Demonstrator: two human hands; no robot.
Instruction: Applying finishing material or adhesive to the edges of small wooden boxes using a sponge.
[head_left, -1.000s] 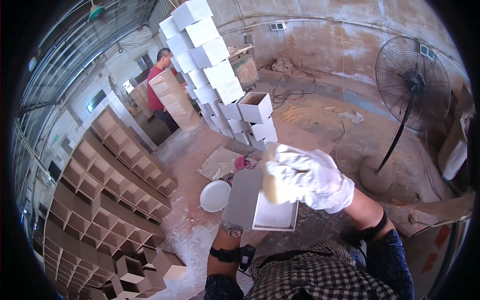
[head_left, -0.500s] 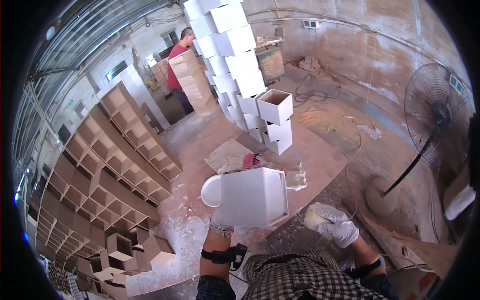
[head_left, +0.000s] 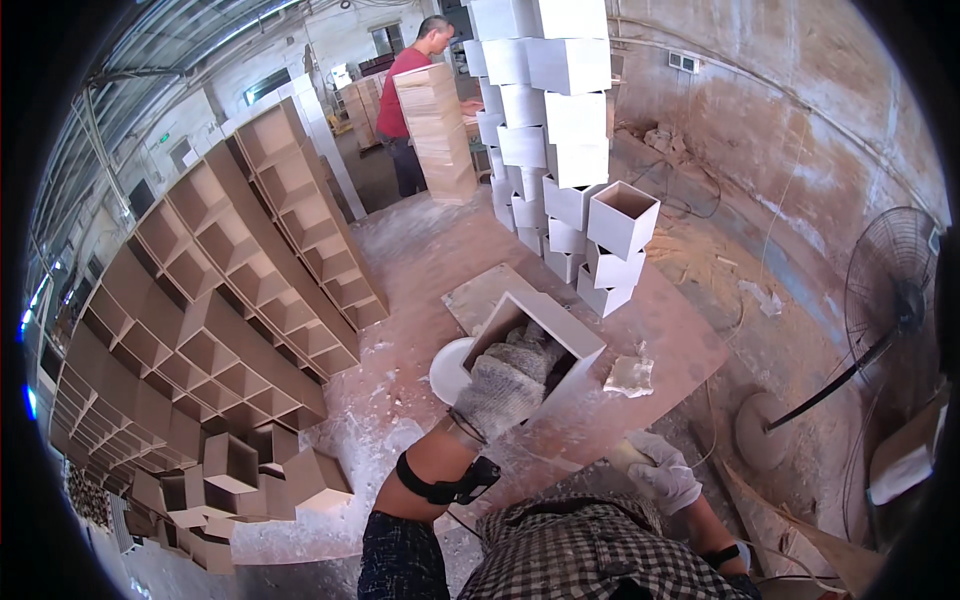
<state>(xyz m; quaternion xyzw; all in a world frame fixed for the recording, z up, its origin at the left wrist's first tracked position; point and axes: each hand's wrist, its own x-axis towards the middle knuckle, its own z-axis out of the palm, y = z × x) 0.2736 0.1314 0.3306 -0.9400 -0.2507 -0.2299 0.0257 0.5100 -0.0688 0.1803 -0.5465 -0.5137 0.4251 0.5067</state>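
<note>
My left hand (head_left: 508,385), in a grey knit glove, reaches into an open box (head_left: 566,328) with pale walls. The box is tilted with its opening toward me. The hand holds it from inside; its fingertips are partly lost in the dark interior. Lower right, clear of the box, my right hand (head_left: 665,475) wears a white glove and closes round a pale yellow block (head_left: 628,456), perhaps a sponge. Partly behind the box lie a round white dish or lid (head_left: 452,372) and a flat board (head_left: 472,298). A whitish scrap (head_left: 630,377) rests to the right on the dusty worktable (head_left: 420,275).
Tall stacks of white boxes (head_left: 580,110) stand at the table's far side. Brown cubby shelving (head_left: 220,250) and loose open boxes (head_left: 230,465) fill the left. A person (head_left: 400,105) stands behind a stack of boards (head_left: 437,130). A pedestal fan (head_left: 900,300) is at right.
The box has turned from showing its white side to opening toward me, revealing my left hand inside. The view has shifted leftward. My right hand still grips the yellow block.
</note>
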